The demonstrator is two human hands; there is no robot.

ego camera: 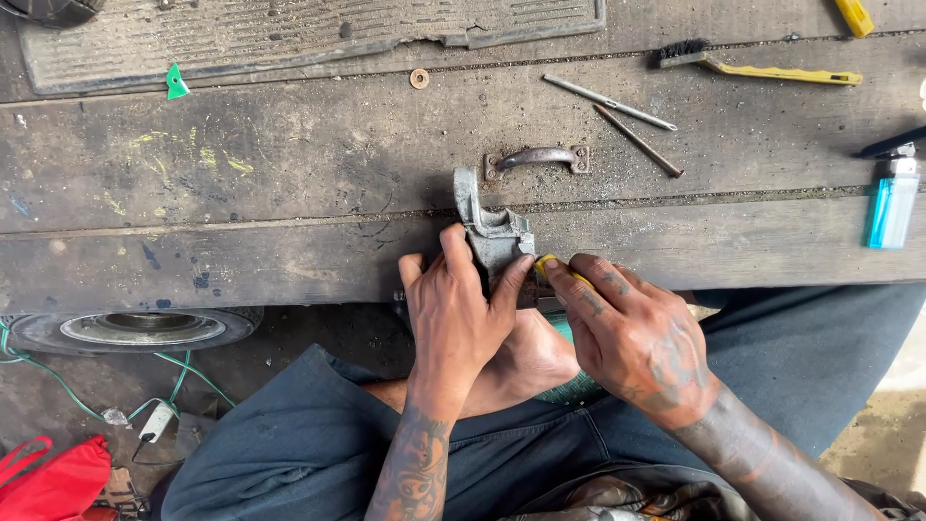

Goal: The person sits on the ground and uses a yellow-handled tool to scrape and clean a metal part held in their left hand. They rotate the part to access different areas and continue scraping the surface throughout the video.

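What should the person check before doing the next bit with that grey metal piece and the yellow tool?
1. Left hand grips the grey metal part firmly: ok.
2. Part rests on the wooden bench edge: ok.
3. Right hand holds the yellow tool against the part: ok.
4. Tool tip seated properly: cannot tell, fingers hide it.
5. Left thumb away from the tool tip: not ok, it sits right beside it.
6. Loose metal rods and the lighter lie apart from the hands: ok.
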